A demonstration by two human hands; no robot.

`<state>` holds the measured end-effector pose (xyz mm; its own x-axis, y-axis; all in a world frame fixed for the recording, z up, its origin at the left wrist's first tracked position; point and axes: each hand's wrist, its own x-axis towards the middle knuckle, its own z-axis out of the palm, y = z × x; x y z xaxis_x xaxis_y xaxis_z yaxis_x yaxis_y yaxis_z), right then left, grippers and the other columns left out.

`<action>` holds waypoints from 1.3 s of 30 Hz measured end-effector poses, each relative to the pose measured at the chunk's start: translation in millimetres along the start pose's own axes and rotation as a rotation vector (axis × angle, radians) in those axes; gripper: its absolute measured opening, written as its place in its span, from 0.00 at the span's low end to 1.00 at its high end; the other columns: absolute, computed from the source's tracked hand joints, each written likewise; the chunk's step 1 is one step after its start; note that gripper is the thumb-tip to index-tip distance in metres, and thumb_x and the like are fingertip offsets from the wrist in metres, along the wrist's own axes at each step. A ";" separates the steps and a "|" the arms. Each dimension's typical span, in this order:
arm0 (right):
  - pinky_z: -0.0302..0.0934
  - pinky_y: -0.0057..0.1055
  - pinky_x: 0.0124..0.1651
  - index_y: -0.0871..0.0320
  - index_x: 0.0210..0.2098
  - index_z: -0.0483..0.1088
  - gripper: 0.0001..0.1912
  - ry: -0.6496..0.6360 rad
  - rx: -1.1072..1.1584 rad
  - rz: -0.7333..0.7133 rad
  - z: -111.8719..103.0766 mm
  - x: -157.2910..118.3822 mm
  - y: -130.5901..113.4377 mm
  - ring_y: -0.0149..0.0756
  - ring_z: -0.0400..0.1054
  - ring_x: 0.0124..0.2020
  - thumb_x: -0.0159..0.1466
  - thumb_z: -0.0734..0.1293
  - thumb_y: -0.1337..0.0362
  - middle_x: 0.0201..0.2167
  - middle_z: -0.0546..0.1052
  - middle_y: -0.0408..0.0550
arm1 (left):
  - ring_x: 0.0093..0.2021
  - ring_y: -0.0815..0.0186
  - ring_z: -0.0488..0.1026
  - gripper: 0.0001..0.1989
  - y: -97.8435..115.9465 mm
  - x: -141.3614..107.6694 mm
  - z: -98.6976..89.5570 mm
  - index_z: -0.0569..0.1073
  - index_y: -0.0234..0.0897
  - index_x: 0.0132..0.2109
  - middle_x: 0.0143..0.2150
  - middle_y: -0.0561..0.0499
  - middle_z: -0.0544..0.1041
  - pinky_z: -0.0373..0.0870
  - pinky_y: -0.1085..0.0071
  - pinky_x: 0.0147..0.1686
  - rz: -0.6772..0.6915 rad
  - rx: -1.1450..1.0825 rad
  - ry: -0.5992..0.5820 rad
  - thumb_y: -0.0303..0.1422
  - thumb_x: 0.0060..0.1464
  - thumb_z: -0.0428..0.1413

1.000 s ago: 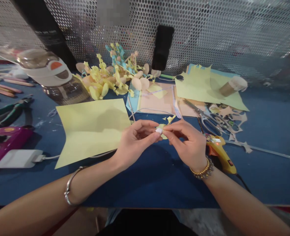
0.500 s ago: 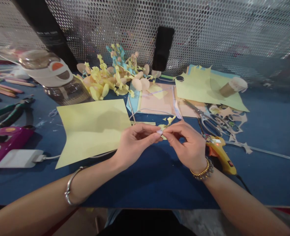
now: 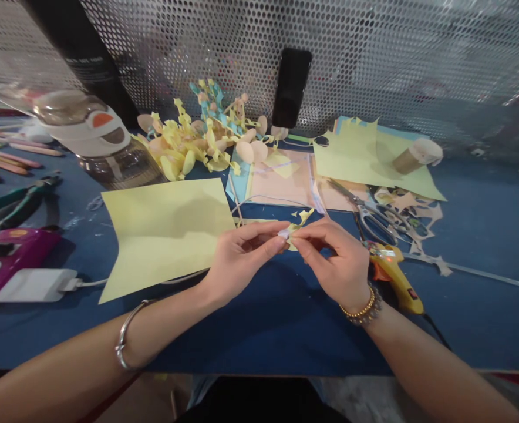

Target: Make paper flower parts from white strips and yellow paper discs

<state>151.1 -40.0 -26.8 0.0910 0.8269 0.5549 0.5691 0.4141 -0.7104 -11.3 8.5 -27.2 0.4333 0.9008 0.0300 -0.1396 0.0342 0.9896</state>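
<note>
Between my fingertips is a small pale lilac piece, perhaps folded paper; its exact shape is too small to make out. My left hand pinches it from the left with thumb and forefinger. From the right, my right hand closes thumb and forefinger at its other edge. Just behind the fingertips lie yellow paper scraps on the blue table. A yellow paper sheet lies beside my left hand, and a yellow glue gun rests right of my right wrist.
Scissors and paper offcuts lie at right. Paper flowers and a phone stand along the perforated metal panel. On the left are a large bottle, pliers and a purple power strip.
The lilac piece shows a little more between my fingertips, which have shifted only slightly. Everything else on the table stays in place.
</note>
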 end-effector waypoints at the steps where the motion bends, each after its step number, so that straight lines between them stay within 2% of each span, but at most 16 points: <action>1: 0.63 0.30 0.28 0.53 0.35 0.74 0.03 0.013 -0.004 0.004 -0.5 0.2 0.2 0.31 0.67 0.27 0.62 0.68 0.67 0.30 0.75 0.42 | 0.36 0.66 0.80 0.12 0.1 0.0 -0.1 0.79 0.39 0.44 0.37 0.50 0.83 0.78 0.73 0.39 0.001 -0.011 -0.003 0.33 0.50 0.63; 4: 0.62 0.30 0.28 0.54 0.35 0.74 0.04 0.016 -0.003 0.000 -1.5 1.1 0.3 0.30 0.67 0.26 0.62 0.69 0.68 0.30 0.75 0.43 | 0.34 0.68 0.80 0.12 0.7 0.0 -0.2 0.77 0.38 0.44 0.33 0.52 0.82 0.78 0.76 0.38 -0.002 -0.042 -0.012 0.31 0.50 0.63; 7: 0.62 0.30 0.28 0.53 0.35 0.75 0.04 0.000 0.014 -0.013 -1.4 1.9 -0.4 0.29 0.66 0.25 0.62 0.69 0.69 0.30 0.75 0.42 | 0.33 0.68 0.80 0.09 2.1 0.2 0.4 0.76 0.37 0.39 0.31 0.52 0.81 0.77 0.77 0.36 -0.004 -0.039 -0.007 0.31 0.50 0.64; 12: 0.61 0.29 0.28 0.54 0.34 0.74 0.05 0.008 0.011 -0.044 -1.5 2.4 -1.3 0.29 0.66 0.26 0.61 0.69 0.70 0.30 0.75 0.42 | 0.32 0.67 0.80 0.05 4.0 0.5 2.0 0.77 0.35 0.35 0.34 0.50 0.82 0.78 0.75 0.35 -0.014 0.002 0.015 0.30 0.49 0.63; 17: 0.62 0.29 0.29 0.55 0.34 0.74 0.04 0.000 -0.006 -0.059 -2.1 2.0 0.2 0.29 0.66 0.28 0.61 0.69 0.70 0.30 0.75 0.42 | 0.32 0.68 0.81 0.06 2.5 0.2 1.4 0.78 0.35 0.36 0.35 0.49 0.83 0.78 0.77 0.35 -0.019 -0.031 0.007 0.30 0.49 0.64; 26: 0.61 0.28 0.28 0.57 0.34 0.72 0.02 -0.029 -0.056 -0.073 -1.3 1.7 -1.6 0.28 0.66 0.27 0.62 0.68 0.70 0.29 0.73 0.42 | 0.31 0.70 0.80 0.04 3.6 0.6 2.0 0.80 0.35 0.35 0.30 0.53 0.83 0.78 0.81 0.34 -0.010 -0.125 -0.017 0.27 0.49 0.64; 33: 0.62 0.28 0.29 0.57 0.34 0.73 0.03 0.021 -0.026 -0.067 -1.2 1.1 -1.5 0.28 0.66 0.26 0.61 0.69 0.70 0.29 0.74 0.42 | 0.33 0.72 0.80 0.06 -2.5 1.5 0.3 0.80 0.38 0.39 0.34 0.53 0.83 0.77 0.81 0.37 0.014 -0.160 -0.031 0.28 0.52 0.62; 36: 0.62 0.28 0.27 0.57 0.36 0.74 0.04 0.041 0.003 -0.036 -2.6 1.8 1.0 0.26 0.66 0.24 0.62 0.68 0.71 0.31 0.74 0.42 | 0.34 0.73 0.80 0.08 -4.5 1.3 -1.0 0.79 0.38 0.42 0.33 0.54 0.82 0.77 0.82 0.37 0.009 -0.173 -0.035 0.28 0.53 0.62; 39: 0.62 0.27 0.26 0.56 0.37 0.75 0.05 0.023 0.021 -0.030 -3.5 2.6 2.6 0.24 0.64 0.22 0.62 0.68 0.71 0.31 0.74 0.41 | 0.31 0.74 0.79 0.07 -3.7 0.9 -1.0 0.77 0.36 0.40 0.30 0.56 0.81 0.77 0.83 0.35 0.002 -0.191 -0.036 0.27 0.52 0.63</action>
<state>155.6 -38.1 -25.7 0.0934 0.8052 0.5856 0.5549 0.4462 -0.7021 -11.3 9.7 -31.0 0.4637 0.8851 0.0407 -0.3053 0.1165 0.9451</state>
